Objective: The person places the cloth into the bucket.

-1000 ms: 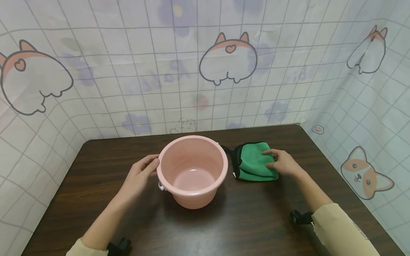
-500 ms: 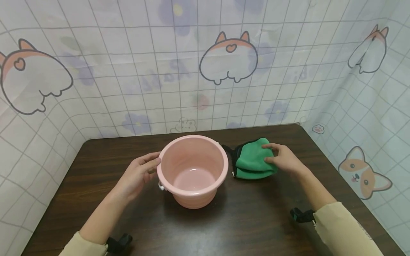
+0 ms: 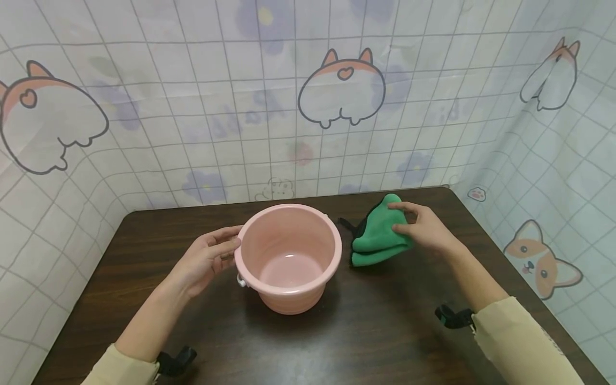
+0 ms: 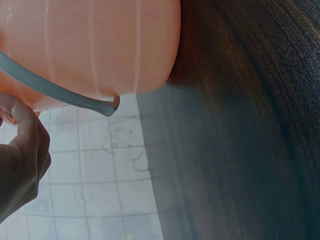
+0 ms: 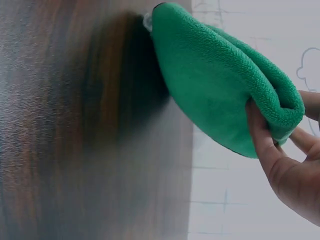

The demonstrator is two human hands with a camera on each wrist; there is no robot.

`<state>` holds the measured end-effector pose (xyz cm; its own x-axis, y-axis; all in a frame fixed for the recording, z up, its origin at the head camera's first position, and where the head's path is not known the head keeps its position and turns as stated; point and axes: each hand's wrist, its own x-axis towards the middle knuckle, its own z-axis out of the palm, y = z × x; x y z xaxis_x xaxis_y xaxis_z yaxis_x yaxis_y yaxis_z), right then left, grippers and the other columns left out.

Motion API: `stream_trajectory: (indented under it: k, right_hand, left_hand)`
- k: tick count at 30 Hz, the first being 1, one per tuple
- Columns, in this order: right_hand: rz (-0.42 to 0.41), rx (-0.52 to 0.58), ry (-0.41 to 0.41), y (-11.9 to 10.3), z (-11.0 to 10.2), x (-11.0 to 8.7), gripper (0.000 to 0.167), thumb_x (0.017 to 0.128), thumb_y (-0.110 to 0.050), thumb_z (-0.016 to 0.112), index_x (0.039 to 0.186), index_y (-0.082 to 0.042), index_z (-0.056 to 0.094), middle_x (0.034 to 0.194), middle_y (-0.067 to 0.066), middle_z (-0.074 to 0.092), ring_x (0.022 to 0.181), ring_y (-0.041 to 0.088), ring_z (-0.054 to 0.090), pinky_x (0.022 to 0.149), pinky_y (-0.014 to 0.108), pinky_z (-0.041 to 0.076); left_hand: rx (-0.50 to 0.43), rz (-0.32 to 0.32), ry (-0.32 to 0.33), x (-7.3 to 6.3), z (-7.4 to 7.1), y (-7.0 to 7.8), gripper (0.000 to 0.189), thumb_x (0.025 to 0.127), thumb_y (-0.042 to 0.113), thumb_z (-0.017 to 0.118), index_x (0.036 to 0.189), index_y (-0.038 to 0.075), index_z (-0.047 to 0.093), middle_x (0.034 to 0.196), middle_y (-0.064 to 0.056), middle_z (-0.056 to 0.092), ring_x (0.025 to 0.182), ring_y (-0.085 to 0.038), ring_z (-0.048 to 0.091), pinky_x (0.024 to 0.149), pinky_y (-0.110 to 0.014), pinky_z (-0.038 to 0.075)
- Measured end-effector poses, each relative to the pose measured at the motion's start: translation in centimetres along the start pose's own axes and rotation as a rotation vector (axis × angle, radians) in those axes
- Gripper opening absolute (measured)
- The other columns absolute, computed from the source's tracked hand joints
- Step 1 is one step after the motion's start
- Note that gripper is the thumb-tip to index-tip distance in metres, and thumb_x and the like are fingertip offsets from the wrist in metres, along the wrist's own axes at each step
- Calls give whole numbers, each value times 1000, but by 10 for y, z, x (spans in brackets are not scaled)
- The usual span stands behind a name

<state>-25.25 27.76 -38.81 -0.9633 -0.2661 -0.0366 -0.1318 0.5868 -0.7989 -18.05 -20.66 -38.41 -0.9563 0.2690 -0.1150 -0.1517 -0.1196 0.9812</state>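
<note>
A pink bucket (image 3: 294,302) stands upright on the dark wooden table, with nothing inside it. My left hand (image 3: 204,262) is at its left rim, thumb and fingertips gripping the edge. The left wrist view has the bucket's grey handle (image 4: 55,92) hanging beside that hand (image 4: 22,155). To the right of the bucket, my right hand (image 3: 425,230) pinches the folded end of a green terry-cloth wash mitt (image 3: 382,235) with a black edge and strap. Held by my right hand (image 5: 295,170), the mitt (image 5: 210,85) is tilted, its far end low over the table.
The brown wood-grain table (image 3: 298,353) ends against a wall sheet (image 3: 240,107) printed with a grid and cartoon corgis. A similar sheet closes off the right side. Dark wrist straps (image 3: 177,361) hang below both sleeves.
My right hand has gripped the green mitt and raised its near end, so it has gone from lying flat to tilted. The bucket has stayed put, with my left hand still at its rim.
</note>
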Motion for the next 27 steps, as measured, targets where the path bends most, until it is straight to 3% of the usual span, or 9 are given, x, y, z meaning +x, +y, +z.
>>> stream_trajectory:
  k: [2,4,8,9,12,27]
  right_hand:
    - [-3,25,-1,-4,-1,0,54,100,-11,66,152,-9,49,160,23,31,73,26,60,59,40,48]
    - [-15,35,0,-9,-3,0,54,100,-11,66,152,-10,50,159,23,32,71,25,59,57,41,49]
    - [-46,42,0,-19,-7,-1,54,100,-12,66,152,-10,50,161,21,31,102,34,65,66,40,55]
    - [-56,46,0,-22,-7,-1,54,100,-11,66,152,-10,50,163,21,28,116,39,61,71,39,56]
    - [-71,77,-6,-29,-10,-2,55,101,-10,65,152,-8,49,164,20,26,132,45,52,77,39,58]
    - [-96,126,-4,-55,-16,-4,54,102,-13,64,153,-11,48,166,14,25,141,45,41,96,54,53]
  left_hand:
    - [4,-5,-4,0,0,1,56,105,10,60,151,-11,37,117,-4,65,97,-9,67,87,-28,57]
    - [10,-8,-9,0,-1,2,56,104,9,61,151,-11,37,116,-5,64,94,-9,67,85,-28,58]
    - [19,-10,-12,1,-1,3,56,104,9,61,151,-10,38,119,-7,62,92,-10,67,80,-27,59]
    - [18,-12,-13,1,-1,3,56,104,9,62,151,-10,38,120,-8,62,91,-11,67,80,-27,59]
    - [20,-15,-12,1,-1,3,56,103,9,63,151,-9,39,123,-9,61,91,-12,66,78,-27,59]
    - [17,-27,-6,1,-2,2,57,103,11,64,151,-7,40,121,-7,61,89,-12,67,76,-27,59]
